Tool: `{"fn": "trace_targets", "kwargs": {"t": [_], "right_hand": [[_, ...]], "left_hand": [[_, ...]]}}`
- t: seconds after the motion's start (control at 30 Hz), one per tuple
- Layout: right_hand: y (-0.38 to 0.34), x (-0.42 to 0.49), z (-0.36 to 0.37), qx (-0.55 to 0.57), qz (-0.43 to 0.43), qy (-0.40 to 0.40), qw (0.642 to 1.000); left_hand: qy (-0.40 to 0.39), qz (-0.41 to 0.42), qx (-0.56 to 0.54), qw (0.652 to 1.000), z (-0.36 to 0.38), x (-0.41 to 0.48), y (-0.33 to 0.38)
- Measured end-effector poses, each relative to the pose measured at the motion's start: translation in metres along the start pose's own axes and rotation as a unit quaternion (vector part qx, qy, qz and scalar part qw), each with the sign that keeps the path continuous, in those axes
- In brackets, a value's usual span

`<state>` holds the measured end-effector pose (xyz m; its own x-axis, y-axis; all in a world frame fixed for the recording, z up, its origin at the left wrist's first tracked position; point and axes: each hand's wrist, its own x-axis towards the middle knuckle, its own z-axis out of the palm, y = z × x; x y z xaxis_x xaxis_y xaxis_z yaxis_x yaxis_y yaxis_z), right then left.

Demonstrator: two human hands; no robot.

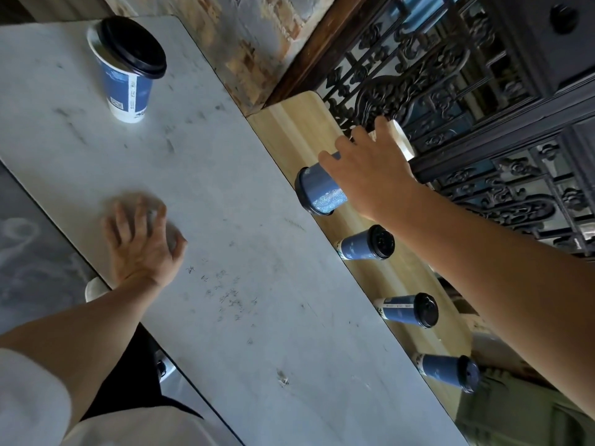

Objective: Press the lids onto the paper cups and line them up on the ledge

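My right hand (373,175) grips a blue paper cup (322,191) around its side and holds it over the wooden ledge (289,123). Its black lid points left and its white base points toward the window grille. Three more blue cups with black lids stand in a row on the ledge: one (365,243) just below my hand, one (409,310) further along and one (449,373) nearest me. Another blue cup (127,82) stands at the far left of the grey table, its black lid (133,46) sitting askew. My left hand (141,243), blurred, hovers over the table with fingers spread and nothing in it.
The grey marble-look table (225,252) runs alongside the ledge. A dark carved window grille (467,91) rises right behind the ledge, close to my right hand. A worn brick wall (251,43) is at the far end. Olive fabric (515,413) lies past the ledge's near end.
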<state>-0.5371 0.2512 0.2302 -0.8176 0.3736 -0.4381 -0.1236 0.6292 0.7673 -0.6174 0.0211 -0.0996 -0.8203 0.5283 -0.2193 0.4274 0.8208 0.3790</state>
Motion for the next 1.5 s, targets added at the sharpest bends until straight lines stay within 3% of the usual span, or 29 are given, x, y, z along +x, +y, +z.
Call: {"fn": "trace_targets", "kwargs": {"t": [1.5], "right_hand": [[0.0010, 0.0047, 0.0015, 0.002, -0.005, -0.034, 0.999]], "left_hand": [[0.019, -0.001, 0.017, 1.000, 0.0017, 0.0002, 0.0003]]}}
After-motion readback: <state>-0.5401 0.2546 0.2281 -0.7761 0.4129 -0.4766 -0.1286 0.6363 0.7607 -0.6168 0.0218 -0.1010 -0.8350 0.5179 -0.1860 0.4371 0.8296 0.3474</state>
